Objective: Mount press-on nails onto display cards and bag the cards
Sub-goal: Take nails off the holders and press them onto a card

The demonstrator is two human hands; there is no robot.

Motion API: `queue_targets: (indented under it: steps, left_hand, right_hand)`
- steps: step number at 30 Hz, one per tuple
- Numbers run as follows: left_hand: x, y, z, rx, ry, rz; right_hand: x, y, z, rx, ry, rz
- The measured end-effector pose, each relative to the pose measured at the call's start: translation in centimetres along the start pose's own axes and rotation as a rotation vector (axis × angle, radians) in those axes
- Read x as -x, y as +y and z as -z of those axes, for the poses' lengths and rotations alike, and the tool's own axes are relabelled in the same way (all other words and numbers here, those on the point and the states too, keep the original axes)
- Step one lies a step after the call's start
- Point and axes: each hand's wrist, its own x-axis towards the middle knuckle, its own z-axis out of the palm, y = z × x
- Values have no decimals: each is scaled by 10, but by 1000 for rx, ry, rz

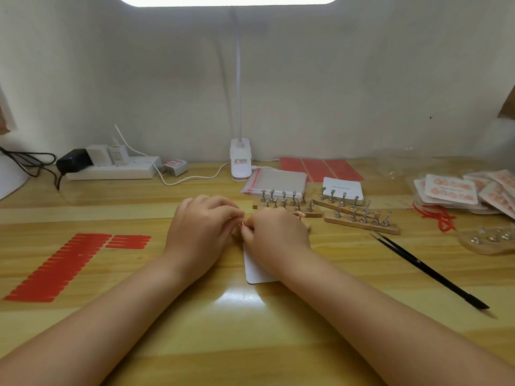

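Both hands (239,227) fingertip-to-fingertip above card (257,270)

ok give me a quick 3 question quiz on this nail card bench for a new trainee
1. True or false: the black tweezers are held in the right hand.
2. Which lies under the right hand? A) a white display card B) a clear bag C) a red sticker sheet
3. On which side of the table do the finished bagged cards lie, the person's left or right?

Key
1. False: the tweezers lie on the table, apart from both hands; the right hand and left hand meet fingertip to fingertip over something small.
2. A
3. Right, near the far edge.
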Motion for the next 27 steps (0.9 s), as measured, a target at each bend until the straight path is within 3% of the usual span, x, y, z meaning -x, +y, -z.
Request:
queue_targets:
  steps: [7, 12, 18, 23, 27]
  left_hand:
    - [-3, 2, 1, -62, 21, -76]
    - [-5, 5, -4, 39, -27, 164]
    - [-10, -8, -3, 354, 90, 500]
    - [-9, -5, 2, 451, 71, 513]
    - [-6, -2, 5, 435, 81, 501]
  right_hand:
    - [0, -2, -3, 0, 31, 17]
    - [-1, -3, -1, -1, 14, 2]
    - [2, -5, 2, 31, -9, 22]
    - [8, -11, 13, 229, -27, 136]
    - [7, -8, 40, 148, 11, 90]
